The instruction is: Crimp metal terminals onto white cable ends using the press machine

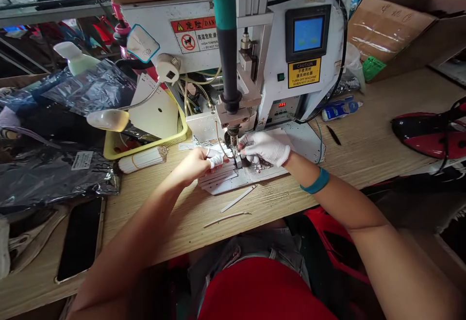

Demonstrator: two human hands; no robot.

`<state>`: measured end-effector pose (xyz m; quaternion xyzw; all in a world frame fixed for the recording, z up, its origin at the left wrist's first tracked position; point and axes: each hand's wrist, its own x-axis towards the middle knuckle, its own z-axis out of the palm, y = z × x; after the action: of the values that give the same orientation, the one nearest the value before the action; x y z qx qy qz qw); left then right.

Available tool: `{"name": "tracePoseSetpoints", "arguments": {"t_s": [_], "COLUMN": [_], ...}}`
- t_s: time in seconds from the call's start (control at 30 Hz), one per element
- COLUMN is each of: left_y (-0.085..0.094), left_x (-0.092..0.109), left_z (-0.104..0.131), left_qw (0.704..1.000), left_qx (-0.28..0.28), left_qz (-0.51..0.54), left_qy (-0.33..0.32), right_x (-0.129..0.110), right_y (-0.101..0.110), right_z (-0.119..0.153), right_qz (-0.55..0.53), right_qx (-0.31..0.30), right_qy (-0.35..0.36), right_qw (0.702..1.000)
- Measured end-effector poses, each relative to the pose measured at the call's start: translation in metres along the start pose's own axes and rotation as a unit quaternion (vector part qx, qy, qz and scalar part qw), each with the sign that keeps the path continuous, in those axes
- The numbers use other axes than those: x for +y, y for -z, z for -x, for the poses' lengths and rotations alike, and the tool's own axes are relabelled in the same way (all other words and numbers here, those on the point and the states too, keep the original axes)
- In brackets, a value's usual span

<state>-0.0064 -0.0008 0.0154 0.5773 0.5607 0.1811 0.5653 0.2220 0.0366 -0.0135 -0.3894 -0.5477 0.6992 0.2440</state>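
My left hand, with white covers on some fingers, is closed in a pinch just left of the soldering head. My right hand, in a white glove, pinches close to the right side of the same tip. What either hand holds is too small and partly hidden to make out. Beneath them lies a white base plate, with several thin flat white strips spread on its left part. A small dark block stands under the tip, between the hands.
A loose white strip and a thin wire lie in front. To the left are a banded bundle of strips, a yellow basket and a phone. The machine's screen, a blue tube and a carton are at right.
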Motion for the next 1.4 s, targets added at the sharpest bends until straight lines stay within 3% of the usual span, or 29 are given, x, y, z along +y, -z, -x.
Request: {"name": "tracePoseSetpoints", "arguments": {"t_s": [0.27,0.53,1.1,1.4], "left_y": [-0.001,-0.007,-0.006,-0.004], "left_x": [-0.002,-0.003,-0.005,-0.006], "left_z": [-0.005,-0.009,-0.013,-0.015], "left_qw": [1.000,0.996,0.995,0.995], "left_qx": [0.013,0.035,0.043,0.047], "left_qz": [0.004,-0.071,-0.065,-0.089], "left_qy": [-0.007,-0.051,-0.057,-0.029], "right_x": [0.000,0.003,0.003,-0.002], "right_y": [-0.005,-0.005,-0.005,-0.009], "right_z": [-0.002,-0.003,-0.003,-0.001], "right_qz": [-0.006,0.002,0.026,-0.007], "right_qx": [0.003,0.019,0.027,0.040], "right_qy": [-0.012,-0.002,0.008,0.001], "right_qw": [1.000,1.000,0.999,0.999]}}
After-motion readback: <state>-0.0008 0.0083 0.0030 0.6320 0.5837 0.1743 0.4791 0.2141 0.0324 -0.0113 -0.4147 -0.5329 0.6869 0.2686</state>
